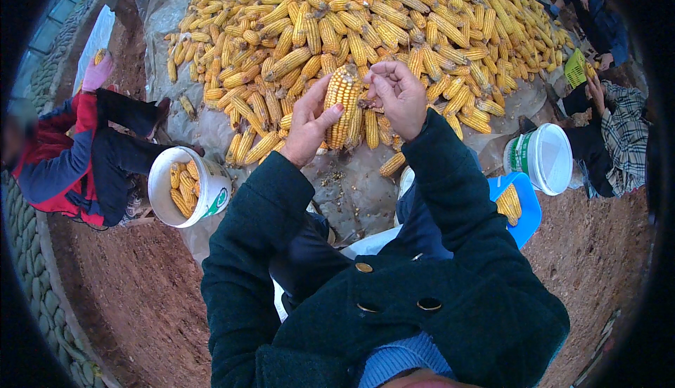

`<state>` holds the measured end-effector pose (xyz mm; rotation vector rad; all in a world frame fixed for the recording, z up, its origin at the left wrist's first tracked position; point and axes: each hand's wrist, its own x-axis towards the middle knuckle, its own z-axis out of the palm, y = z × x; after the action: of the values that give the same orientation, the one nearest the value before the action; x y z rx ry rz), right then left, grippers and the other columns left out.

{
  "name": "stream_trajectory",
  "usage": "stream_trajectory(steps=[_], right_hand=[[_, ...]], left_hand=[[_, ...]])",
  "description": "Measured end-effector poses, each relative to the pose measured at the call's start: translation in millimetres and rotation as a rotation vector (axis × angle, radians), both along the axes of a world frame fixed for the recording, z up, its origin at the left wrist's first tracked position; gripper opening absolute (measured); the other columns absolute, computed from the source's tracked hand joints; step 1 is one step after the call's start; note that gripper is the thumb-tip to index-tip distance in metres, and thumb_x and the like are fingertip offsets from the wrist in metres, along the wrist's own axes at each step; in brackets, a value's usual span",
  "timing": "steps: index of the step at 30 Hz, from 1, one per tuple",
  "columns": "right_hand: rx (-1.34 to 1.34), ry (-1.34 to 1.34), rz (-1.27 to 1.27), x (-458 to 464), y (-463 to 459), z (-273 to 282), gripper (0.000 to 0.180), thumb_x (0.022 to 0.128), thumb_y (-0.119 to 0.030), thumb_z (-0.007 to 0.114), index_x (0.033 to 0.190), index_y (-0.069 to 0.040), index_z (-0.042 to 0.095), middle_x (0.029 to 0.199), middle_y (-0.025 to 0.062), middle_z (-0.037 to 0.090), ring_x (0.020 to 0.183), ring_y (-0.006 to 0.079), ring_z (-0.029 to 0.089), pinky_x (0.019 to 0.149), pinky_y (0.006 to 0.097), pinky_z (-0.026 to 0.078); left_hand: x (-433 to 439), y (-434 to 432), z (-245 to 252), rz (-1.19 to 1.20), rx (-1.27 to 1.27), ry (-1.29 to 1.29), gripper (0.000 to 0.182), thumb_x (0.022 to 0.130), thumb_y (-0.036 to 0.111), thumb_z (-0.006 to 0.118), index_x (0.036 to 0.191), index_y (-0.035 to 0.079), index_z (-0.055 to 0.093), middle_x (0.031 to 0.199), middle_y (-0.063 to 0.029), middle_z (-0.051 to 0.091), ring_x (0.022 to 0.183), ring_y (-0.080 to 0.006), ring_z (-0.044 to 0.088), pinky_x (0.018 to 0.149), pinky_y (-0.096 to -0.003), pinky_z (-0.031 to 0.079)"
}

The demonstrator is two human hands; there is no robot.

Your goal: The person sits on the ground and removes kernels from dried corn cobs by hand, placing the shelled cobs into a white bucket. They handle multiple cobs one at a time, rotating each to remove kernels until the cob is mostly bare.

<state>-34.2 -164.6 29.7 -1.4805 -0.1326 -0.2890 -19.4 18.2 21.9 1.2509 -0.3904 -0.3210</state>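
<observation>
My left hand [312, 121] grips a large yellow corn cob [341, 105], held upright in front of the heap, with the thumb across its kernels. Just right of the cob, my right hand [396, 97] is raised with bent fingers, thumb and fingertips close together by a small dark scrap; whether they pinch it I cannot tell. Behind both hands rises a big heap of husked corn cobs [364, 18], lying on a grey plastic sheet [343, 193].
A white bucket of cobs [189, 187] stands left, near a seated person in red and blue. At right are a blue container with cobs [519, 208], a white bucket [538, 158], a green basket [575, 68] and more people. Brown soil surrounds the sheet.
</observation>
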Motion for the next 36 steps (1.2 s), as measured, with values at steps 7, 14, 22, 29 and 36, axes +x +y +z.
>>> stream_trajectory(steps=[7, 14, 22, 29, 36], right_hand=[[-0.054, -0.077, -0.027, 4.3, 0.3, -7.5, 0.015, 0.090, 0.000, 0.059, 0.104, 0.004, 0.056, 0.089, 0.0083, 0.065, 0.077, 0.0093, 0.062, 0.071, 0.0233, 0.053], [-0.028, 0.051, 0.084, 1.0, -3.4, -5.0, 0.019, 0.094, -0.006, 0.057, 0.110, 0.003, 0.057, 0.090, 0.0048, 0.061, 0.078, 0.0074, 0.059, 0.066, 0.0208, 0.049], [-0.264, -0.140, 0.031, 1.8, -1.3, -2.1, 0.011, 0.090, -0.005, 0.063, 0.096, 0.004, 0.063, 0.087, 0.0043, 0.061, 0.075, 0.0073, 0.057, 0.066, 0.0211, 0.047], [-0.282, -0.064, 0.044, 1.2, -0.8, -2.5, 0.010, 0.089, -0.004, 0.064, 0.094, 0.003, 0.062, 0.084, 0.0008, 0.057, 0.072, 0.0035, 0.051, 0.063, 0.0186, 0.042], [-0.315, -0.067, 0.027, 0.8, -2.1, -3.9, 0.008, 0.088, -0.004, 0.062, 0.092, 0.003, 0.062, 0.079, -0.0029, 0.052, 0.064, 0.0014, 0.042, 0.057, 0.0172, 0.035]], left_hand=[[1.1, 0.3, -1.9, 0.028, 0.048, -0.024, 0.058, 0.089, 0.000, 0.059, 0.141, -0.003, 0.035, 0.135, -0.0114, 0.050, 0.124, -0.0185, 0.048, 0.106, -0.0315, 0.036], [1.8, -0.3, -1.8, 0.039, 0.068, -0.058, 0.059, 0.086, -0.002, 0.062, 0.139, -0.004, 0.037, 0.131, -0.0108, 0.052, 0.121, -0.0179, 0.050, 0.105, -0.0311, 0.037], [3.4, -0.7, -5.4, 0.074, 0.092, -0.104, 0.061, 0.082, -0.004, 0.065, 0.138, -0.002, 0.040, 0.125, -0.0095, 0.055, 0.114, -0.0162, 0.053, 0.101, -0.0301, 0.041], [5.4, 0.2, -11.4, 0.105, 0.151, -0.188, 0.060, 0.078, -0.005, 0.068, 0.134, -0.001, 0.045, 0.123, -0.0084, 0.055, 0.113, -0.0172, 0.054, 0.099, -0.0294, 0.042], [6.9, 0.3, -12.2, 0.112, 0.219, -0.192, 0.059, 0.076, -0.005, 0.070, 0.131, 0.000, 0.049, 0.123, -0.0086, 0.053, 0.116, -0.0182, 0.052, 0.101, -0.0300, 0.040]])
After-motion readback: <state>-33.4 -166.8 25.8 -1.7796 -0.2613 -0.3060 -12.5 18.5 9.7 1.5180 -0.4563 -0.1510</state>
